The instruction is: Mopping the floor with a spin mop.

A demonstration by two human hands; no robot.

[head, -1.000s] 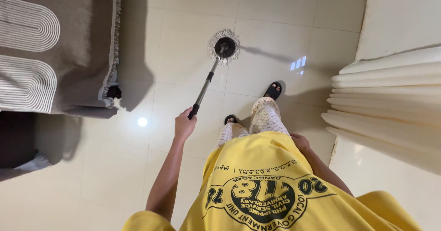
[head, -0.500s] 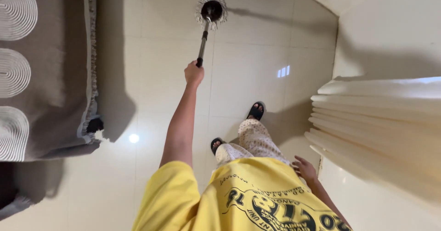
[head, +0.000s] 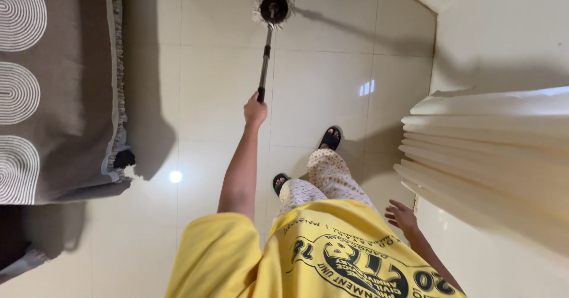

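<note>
- Left hand (head: 255, 111) is stretched far out in front, fingers wrapped tight round the near end of the mop handle (head: 264, 61).
- The handle runs straight away from the hand across the pale tiled floor (head: 320, 85), dark and slim with a silver section.
- At its far end, the round mop head (head: 272, 6) sits flat on the tiles near the far edge of the floor, white fringe splayed round a black hub.
- Right hand (head: 402, 215) hangs low by the hip, fingers loose and spread, holding nothing, just beside the folds of the cream curtain (head: 486, 150).
- Two feet in black sandals (head: 331, 137) stand on the tiles between hand and curtain.
- Along the left edge of the floor lies a grey patterned rug (head: 59, 90) with a fringed border.
</note>
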